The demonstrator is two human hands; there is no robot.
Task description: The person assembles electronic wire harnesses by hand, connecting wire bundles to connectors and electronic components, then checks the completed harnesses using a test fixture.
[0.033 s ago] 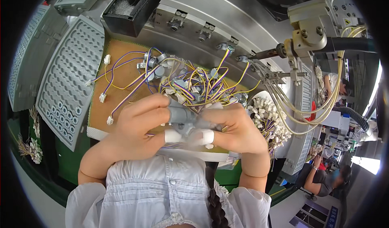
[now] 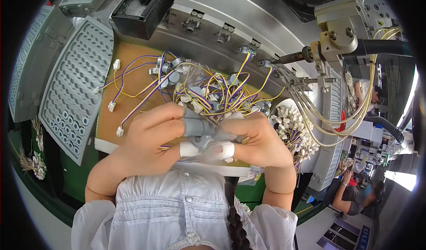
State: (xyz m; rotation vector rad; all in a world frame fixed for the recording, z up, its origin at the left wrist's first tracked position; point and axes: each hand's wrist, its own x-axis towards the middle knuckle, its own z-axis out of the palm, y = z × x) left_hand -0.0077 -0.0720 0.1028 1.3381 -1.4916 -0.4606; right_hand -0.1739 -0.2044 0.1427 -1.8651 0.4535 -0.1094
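My left hand point(image 2: 153, 141) and my right hand point(image 2: 262, 139) meet in front of my chest. Between their thumbs and fingertips is a small round metal motor point(image 2: 202, 140), largely covered by the fingers and blurred. White covers wrap both thumbs, and grey ones sit on fingers of the left hand. Just beyond the hands lies a tangled pile of similar small motors point(image 2: 213, 92) with yellow and purple wires. White connector plugs point(image 2: 120, 131) end several of these wires on the brown work mat point(image 2: 128, 83).
At left stands a grey moulded tray point(image 2: 75, 81), with ring-shaped parts in its lower pockets. A black bin point(image 2: 138, 12) is at the back. Metal fixtures point(image 2: 191, 25) line the machine edge. Bundled white connectors point(image 2: 293, 130) lie right, below a machine arm point(image 2: 335, 34). Another person point(image 2: 355, 196) sits far right.
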